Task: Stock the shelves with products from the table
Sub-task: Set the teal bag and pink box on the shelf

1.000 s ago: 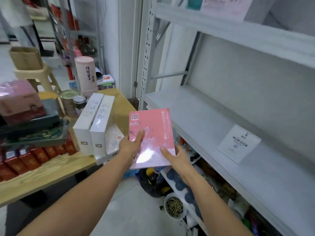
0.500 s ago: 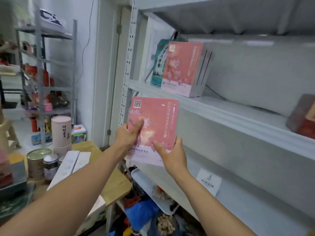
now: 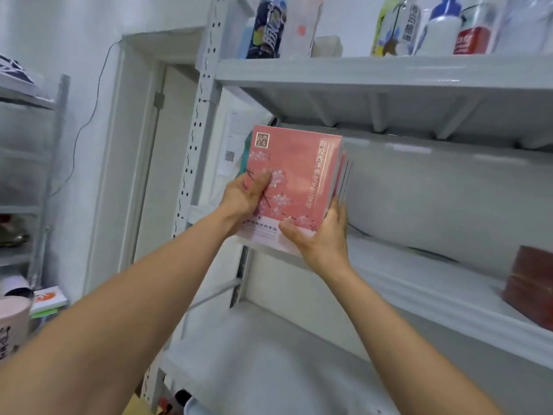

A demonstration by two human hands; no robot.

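Note:
A flat pink box (image 3: 299, 175) with white blossoms and gold lettering stands upright at the front edge of the middle shelf (image 3: 419, 283). My left hand (image 3: 244, 199) grips its left side, thumb on the front face. My right hand (image 3: 321, 235) holds its lower right corner, fingers along the right edge. Directly behind it stand more pink boxes (image 3: 344, 175) of the same kind, mostly hidden, with only their edges showing. A teal box (image 3: 245, 151) peeks out at the left.
The top shelf (image 3: 374, 70) carries several bottles and packs. A dark red box (image 3: 529, 283) sits on the middle shelf at right. The lower shelf (image 3: 269, 354) is below my arms. A pink canister (image 3: 12, 322) shows at the far left edge.
Both hands have lifted the pink box from waist height up to the middle shelf, in front of the matching boxes. My view has tilted upward.

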